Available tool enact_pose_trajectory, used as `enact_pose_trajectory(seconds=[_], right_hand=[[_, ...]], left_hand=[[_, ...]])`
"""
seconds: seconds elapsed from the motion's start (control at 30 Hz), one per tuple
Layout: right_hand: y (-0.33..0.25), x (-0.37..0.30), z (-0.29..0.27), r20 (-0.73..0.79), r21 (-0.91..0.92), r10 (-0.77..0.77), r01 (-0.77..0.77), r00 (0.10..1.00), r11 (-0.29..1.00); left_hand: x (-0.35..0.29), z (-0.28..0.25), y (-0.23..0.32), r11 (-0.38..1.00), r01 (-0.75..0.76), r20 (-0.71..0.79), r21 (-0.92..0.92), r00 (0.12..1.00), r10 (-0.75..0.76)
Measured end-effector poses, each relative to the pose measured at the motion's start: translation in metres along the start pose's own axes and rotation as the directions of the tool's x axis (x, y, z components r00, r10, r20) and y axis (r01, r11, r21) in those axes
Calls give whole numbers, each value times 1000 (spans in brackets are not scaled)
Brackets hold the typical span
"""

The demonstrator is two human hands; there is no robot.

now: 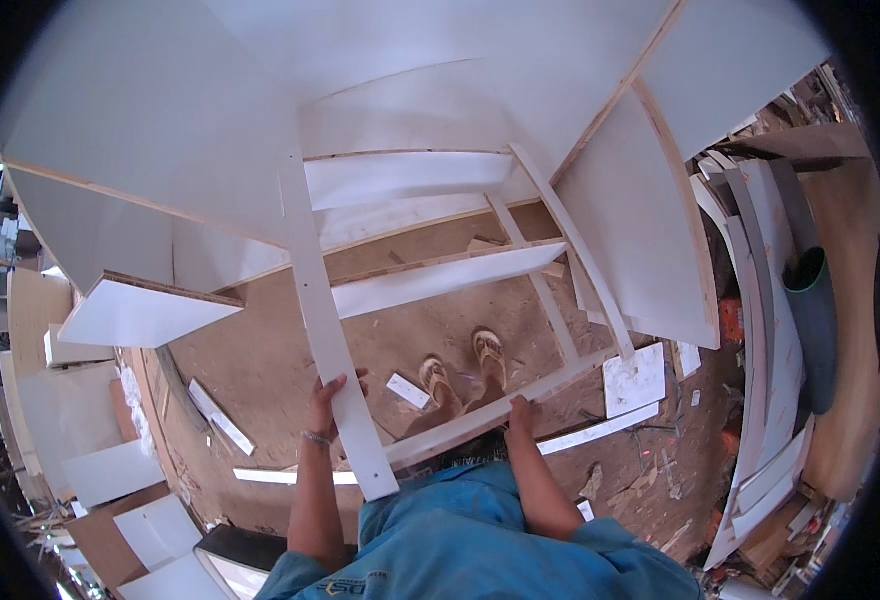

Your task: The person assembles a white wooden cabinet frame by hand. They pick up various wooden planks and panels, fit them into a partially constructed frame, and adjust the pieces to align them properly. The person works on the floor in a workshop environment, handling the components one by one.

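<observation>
A white ladder-like wooden frame point(322, 290) stretches from my waist toward a large white panelled cabinet point(400, 100). It has two long side rails and several crosspieces with bare wood edges. My left hand point(326, 405) is wrapped around the near part of the left rail, with some fingertips showing past its inner edge. Closed over the near crosspiece is my right hand point(522, 414), its fingers partly hidden behind the wood. The frame's far end overlaps the cabinet's opening; whether they touch I cannot tell.
Sandals and feet show on the brown floor point(260, 370) below the frame. White offcuts point(222, 420) and scraps lie around. Curved boards and a dark tube point(812, 330) stand at the right. More panels point(115, 470) are stacked at the left, near a jutting white board point(145, 312).
</observation>
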State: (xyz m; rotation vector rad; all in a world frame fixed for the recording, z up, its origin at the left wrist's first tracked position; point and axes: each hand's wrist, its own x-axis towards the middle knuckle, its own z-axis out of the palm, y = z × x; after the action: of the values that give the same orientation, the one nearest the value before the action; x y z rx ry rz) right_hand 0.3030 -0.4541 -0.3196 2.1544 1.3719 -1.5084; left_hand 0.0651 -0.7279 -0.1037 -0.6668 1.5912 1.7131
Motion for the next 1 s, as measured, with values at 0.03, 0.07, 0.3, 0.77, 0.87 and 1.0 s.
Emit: enact_pose_trajectory(seconds=[0.03, 0.07, 0.3, 0.77, 0.87, 1.0], right_hand=[[-2, -5, 3, -23, 11, -19, 20, 1000, 1000], [-18, -21, 10, -41, 21, -47, 48, 998, 999], [-73, -66, 79, -81, 1, -26, 26, 996, 1000], [-37, -64, 123, 31, -76, 11, -9, 999, 997], [-35, -65, 120, 47, -150, -40, 47, 998, 988], [-27, -28, 111, 20, -197, -89, 91, 996, 976]], left_hand=[[12, -12, -2, 1000, 10, 10, -14, 1000, -10], [24, -25, -5, 999, 12, 17, -34, 1000, -11], [92, -103, 3, 996, 22, -179, 91, 984, -6], [82, -198, -48, 747, 304, -444, 591, 896, -14], [72, -203, -55, 682, 350, -493, 642, 870, 18], [45, -172, -31, 630, 218, -380, 745, 916, 133]])
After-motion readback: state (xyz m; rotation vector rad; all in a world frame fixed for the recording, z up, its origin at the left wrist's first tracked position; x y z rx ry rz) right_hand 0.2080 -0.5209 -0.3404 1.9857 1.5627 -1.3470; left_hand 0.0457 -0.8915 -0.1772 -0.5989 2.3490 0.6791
